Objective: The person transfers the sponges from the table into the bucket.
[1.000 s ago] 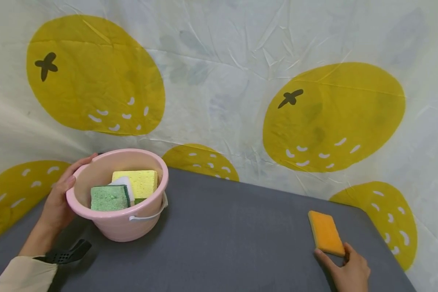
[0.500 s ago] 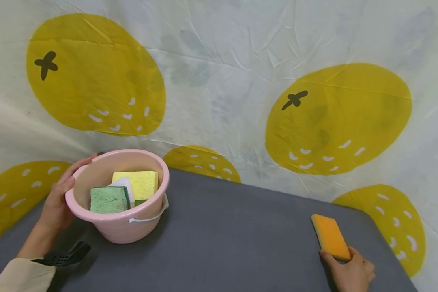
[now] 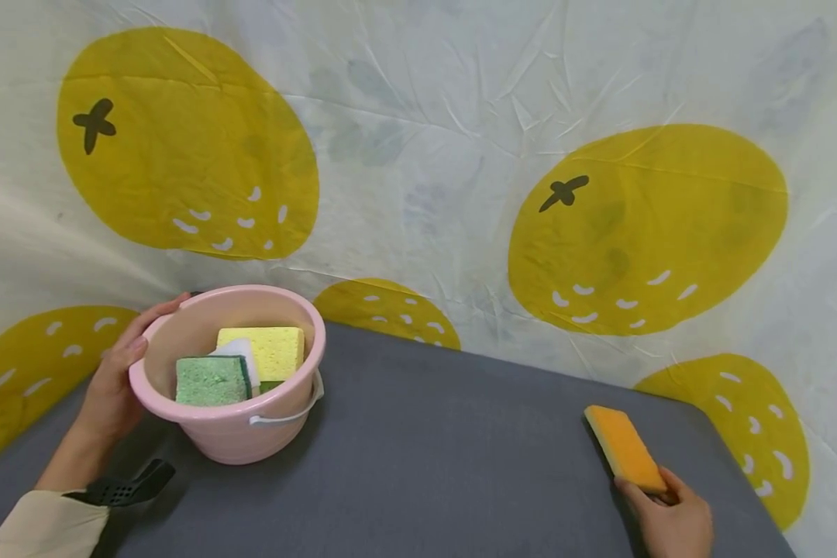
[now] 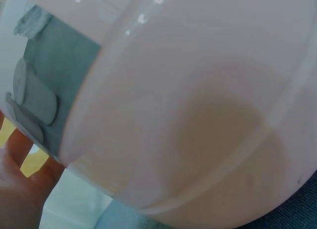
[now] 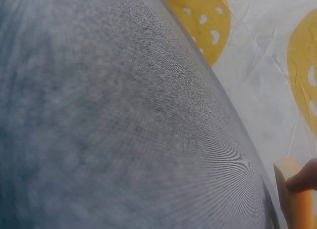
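Note:
My left hand (image 3: 115, 387) grips the left rim of a pink bucket (image 3: 240, 442); in the left wrist view the bucket's wall (image 4: 148, 115) fills most of the picture. Inside it lie a green sponge (image 3: 212, 381), a yellow sponge (image 3: 275, 350) and a white piece (image 3: 240, 350) between them, with a bit of darker green below. Far to the right, my right hand (image 3: 673, 519) pinches the near end of an orange sponge (image 3: 624, 446) with a pale underside. A dark shadow runs along its left edge. The right wrist view shows a finger pressed against this sponge (image 5: 299, 214).
A grey table (image 3: 453, 449) stretches between the bucket and the orange sponge. Behind it hangs a white cloth (image 3: 418, 178) printed with big yellow fruit. The bucket's white handle (image 3: 286, 418) hangs down on its near right side. A black strap (image 3: 129, 484) circles my left wrist.
My right hand has closed its fingers on the orange sponge's near end and turned it slightly, its far end swinging left. The left hand and bucket have stayed nearly still.

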`<state>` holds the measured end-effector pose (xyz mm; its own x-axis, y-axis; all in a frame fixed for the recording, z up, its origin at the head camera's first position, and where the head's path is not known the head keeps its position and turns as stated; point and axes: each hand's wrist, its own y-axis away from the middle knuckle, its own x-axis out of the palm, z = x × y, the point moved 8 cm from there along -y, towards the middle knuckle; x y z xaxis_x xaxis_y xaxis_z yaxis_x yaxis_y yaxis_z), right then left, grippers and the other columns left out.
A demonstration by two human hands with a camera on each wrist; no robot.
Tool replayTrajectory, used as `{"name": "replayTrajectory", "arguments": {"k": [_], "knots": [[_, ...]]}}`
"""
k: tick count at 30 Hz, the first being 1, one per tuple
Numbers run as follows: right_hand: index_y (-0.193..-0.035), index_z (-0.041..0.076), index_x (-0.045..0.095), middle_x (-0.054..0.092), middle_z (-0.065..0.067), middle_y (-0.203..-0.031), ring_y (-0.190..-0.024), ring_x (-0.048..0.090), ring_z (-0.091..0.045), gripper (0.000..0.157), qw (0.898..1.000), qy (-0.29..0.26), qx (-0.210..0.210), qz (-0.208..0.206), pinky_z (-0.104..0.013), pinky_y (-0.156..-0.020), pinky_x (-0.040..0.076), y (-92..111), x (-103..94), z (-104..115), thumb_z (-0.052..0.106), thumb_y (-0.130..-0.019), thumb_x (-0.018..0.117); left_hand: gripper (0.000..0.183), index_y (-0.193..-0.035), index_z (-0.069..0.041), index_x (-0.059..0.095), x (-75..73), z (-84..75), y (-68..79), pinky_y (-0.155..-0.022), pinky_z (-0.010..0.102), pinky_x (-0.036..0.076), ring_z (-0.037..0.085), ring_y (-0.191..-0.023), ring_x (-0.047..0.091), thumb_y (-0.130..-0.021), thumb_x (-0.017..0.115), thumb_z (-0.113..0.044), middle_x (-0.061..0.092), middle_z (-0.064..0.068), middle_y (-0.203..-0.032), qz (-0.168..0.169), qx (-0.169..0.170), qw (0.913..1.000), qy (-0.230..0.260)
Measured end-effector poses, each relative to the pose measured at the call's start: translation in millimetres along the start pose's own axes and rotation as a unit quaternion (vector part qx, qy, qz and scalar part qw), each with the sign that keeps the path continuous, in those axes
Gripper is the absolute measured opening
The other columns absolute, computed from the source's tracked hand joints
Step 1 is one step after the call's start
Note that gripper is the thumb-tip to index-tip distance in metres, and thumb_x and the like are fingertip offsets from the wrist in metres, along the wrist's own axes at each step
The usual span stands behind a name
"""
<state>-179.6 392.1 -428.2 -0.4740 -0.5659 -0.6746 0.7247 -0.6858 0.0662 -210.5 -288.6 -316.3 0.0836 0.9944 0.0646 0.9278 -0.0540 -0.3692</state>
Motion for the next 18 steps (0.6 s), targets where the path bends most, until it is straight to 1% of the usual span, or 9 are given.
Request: {"name": "replayTrajectory", "arguments": {"k": [3,5,6,8,10,14,18], "knots": [[-0.132,-0.007,0.034,0.046,-0.030,-0.111,-0.094,0.049,-0.040,0.098,1.000,0.003,-0.008,0.002,-0.046,-0.072,0.044,1.5,0.6,2.2,0.056,-0.065,0.068,0.050,-0.142,-0.012,0.019,-0.6,-0.1,1.4,-0.091,0.022,0.038,0.019,-0.119,0.032,-0.093,0.022,-0.018,0.016,0.008,-0.144,0.000,-0.004,1.0000,-0.001],[-0.132,-0.006,0.036,0.048,-0.028,-0.109,-0.092,0.050,-0.036,0.097,1.000,0.010,-0.018,0.004,-0.035,-0.064,0.047,2.3,0.1,5.0,0.056,-0.064,0.068,0.050,-0.142,-0.012,0.018,-1.0,-0.6,2.1,-0.091,0.021,0.038,0.019,-0.119,0.032,-0.093,0.022,-0.018,0.016,0.008,-0.144,-0.002,-0.007,1.0000,-0.006],[-0.132,-0.005,0.037,0.048,-0.027,-0.109,-0.092,0.050,-0.035,0.098,1.000,0.012,-0.024,0.008,-0.030,-0.060,0.047,2.7,0.0,6.8,0.057,-0.064,0.069,0.050,-0.142,-0.012,0.018,-1.2,-0.9,2.4,-0.091,0.021,0.038,0.019,-0.120,0.031,-0.093,0.022,-0.018,0.016,0.007,-0.145,-0.002,-0.008,0.9999,-0.007],[-0.132,-0.004,0.037,0.049,-0.025,-0.110,-0.092,0.049,-0.033,0.098,0.999,0.017,-0.036,0.017,-0.023,-0.055,0.044,3.7,0.1,10.7,0.057,-0.063,0.069,0.049,-0.142,-0.012,0.019,-1.6,-1.5,2.6,-0.091,0.020,0.037,0.019,-0.120,0.030,-0.093,0.022,-0.018,0.016,0.007,-0.145,-0.005,-0.008,0.9999,-0.009],[-0.132,-0.003,0.038,0.049,-0.023,-0.111,-0.092,0.050,-0.031,0.097,0.998,0.022,-0.052,0.025,-0.015,-0.048,0.038,5.4,-0.3,15.3,0.056,-0.062,0.070,0.049,-0.142,-0.011,0.019,-1.9,-2.0,2.6,-0.091,0.020,0.037,0.019,-0.121,0.030,-0.093,0.022,-0.017,0.016,0.007,-0.145,-0.006,-0.004,0.9999,-0.009],[-0.133,0.002,0.038,0.045,-0.019,-0.116,-0.094,0.048,-0.028,0.095,0.997,0.024,-0.068,0.040,-0.014,-0.049,0.038,10.1,0.7,22.0,0.055,-0.062,0.071,0.048,-0.141,-0.009,0.020,-0.8,-3.2,1.3,-0.091,0.020,0.037,0.019,-0.121,0.030,-0.093,0.023,-0.016,0.016,0.007,-0.146,-0.003,0.003,1.0000,-0.006],[-0.132,0.007,0.042,0.042,-0.014,-0.116,-0.092,0.047,-0.023,0.090,0.994,0.029,-0.094,0.048,-0.015,-0.055,0.040,20.7,5.1,34.5,0.053,-0.061,0.073,0.049,-0.142,-0.011,0.020,0.6,-2.6,-0.2,-0.091,0.021,0.038,0.020,-0.121,0.030,-0.093,0.024,-0.018,0.016,0.006,-0.145,-0.001,-0.002,1.0000,-0.007]]}}
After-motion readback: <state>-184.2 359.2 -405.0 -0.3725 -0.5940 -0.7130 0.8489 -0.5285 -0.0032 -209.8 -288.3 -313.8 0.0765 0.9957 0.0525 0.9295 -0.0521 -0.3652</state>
